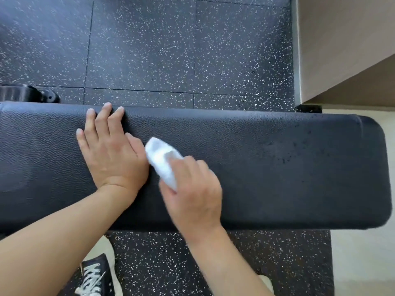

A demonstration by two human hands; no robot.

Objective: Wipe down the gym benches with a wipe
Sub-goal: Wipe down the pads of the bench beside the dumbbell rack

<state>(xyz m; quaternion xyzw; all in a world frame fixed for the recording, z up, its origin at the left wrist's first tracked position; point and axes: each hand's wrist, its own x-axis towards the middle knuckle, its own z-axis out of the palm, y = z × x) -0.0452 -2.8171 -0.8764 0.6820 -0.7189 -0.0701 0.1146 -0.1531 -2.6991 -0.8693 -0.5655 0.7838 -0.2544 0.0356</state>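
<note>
A black padded gym bench (277,167) runs across the view from left to right, its rounded end at the right. My left hand (111,154) lies flat on the pad, fingers spread and reaching the far edge. Just to its right, my right hand (192,189) presses a crumpled white wipe (162,159) onto the middle of the pad. The wipe sticks out beyond the fingers and looks blurred. Small dark wet specks dot the pad toward the right end.
Speckled black rubber floor tiles (160,50) surround the bench. A beige wall or cabinet (342,50) stands at the upper right. A black bench foot (27,94) shows at the far left. My dark laced shoe (96,276) is below the bench.
</note>
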